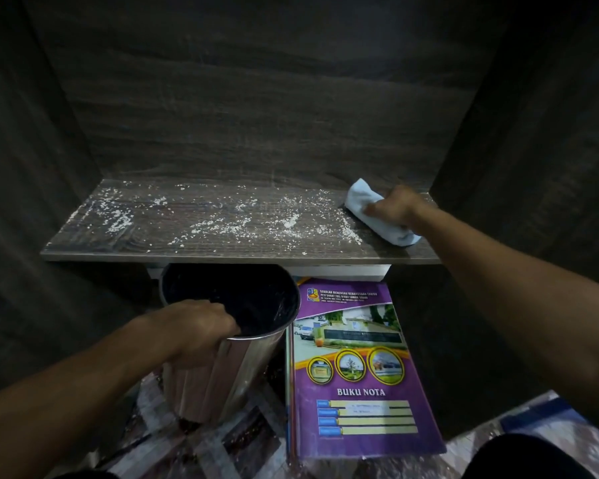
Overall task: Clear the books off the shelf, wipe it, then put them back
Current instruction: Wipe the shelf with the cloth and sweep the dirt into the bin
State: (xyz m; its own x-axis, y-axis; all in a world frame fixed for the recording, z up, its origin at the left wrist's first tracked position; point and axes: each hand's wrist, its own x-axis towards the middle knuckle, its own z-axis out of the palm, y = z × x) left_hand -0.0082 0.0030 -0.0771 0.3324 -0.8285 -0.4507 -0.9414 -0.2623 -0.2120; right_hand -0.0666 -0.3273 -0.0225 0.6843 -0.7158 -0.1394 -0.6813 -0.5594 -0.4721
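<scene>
Right hand (pixel 396 207) presses cloth (pixel 377 216) at shelf's (pixel 222 233) right end, left hand (pixel 198 331) grips bin (pixel 229 337) rim under near edge, likely to catch crumbs (pixel 229 221); books (pixel 357 368) wait on floor.

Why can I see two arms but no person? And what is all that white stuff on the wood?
There is only one picture, and it comes from a camera worn on a person's head, looking forward and down. That is why you see just their arms reaching out, as if they were your own.

The right hand presses a pale blue cloth on the right end of a dark wooden shelf. The white stuff is crumbs or dust scattered across the shelf; I cannot tell exactly what it is.

The left hand grips the rim of a shiny metal bin, held tilted just below the shelf's front edge, probably to catch the crumbs.

The shelf has no books on it. A purple notebook marked "BUKU NOTA" lies lower down, on top of a pile.
</scene>
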